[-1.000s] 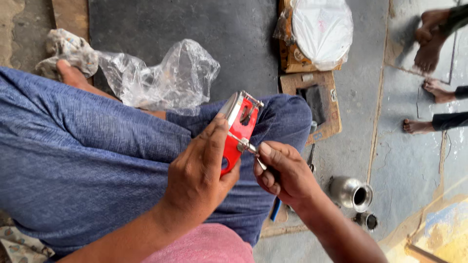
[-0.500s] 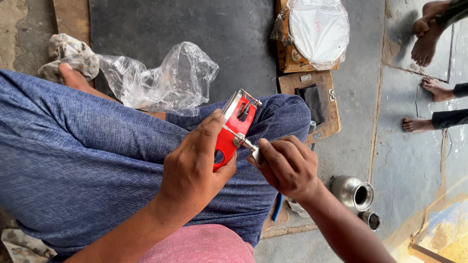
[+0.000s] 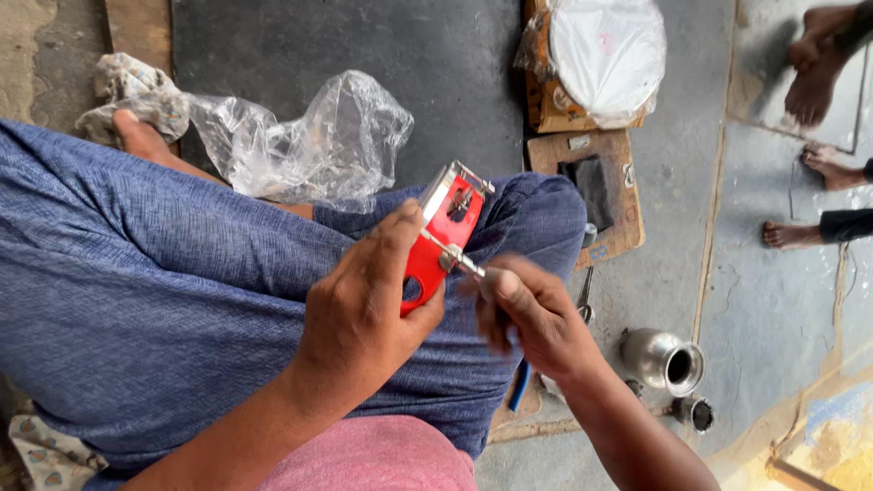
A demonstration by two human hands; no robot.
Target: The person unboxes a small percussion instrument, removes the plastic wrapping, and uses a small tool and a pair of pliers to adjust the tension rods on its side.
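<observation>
Red part [image 3: 435,247]: flat red piece with a metal frame at its far end, held above the lap, tilted so its face meets the tool. Left hand [image 3: 364,314]: clamped round the lower half, steadying it. Right hand [image 3: 536,323]: closed on a metal tool [image 3: 462,262] whose tip touches the red face; blurred. Plastic bag [image 3: 309,145]: crumpled on the floor, far side. Steel pot [image 3: 664,359]: on its side, right, within reach.

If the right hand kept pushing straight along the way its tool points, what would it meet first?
The right hand points its metal tool up-left; its tip already seems to touch the red part held by the left hand.
</observation>
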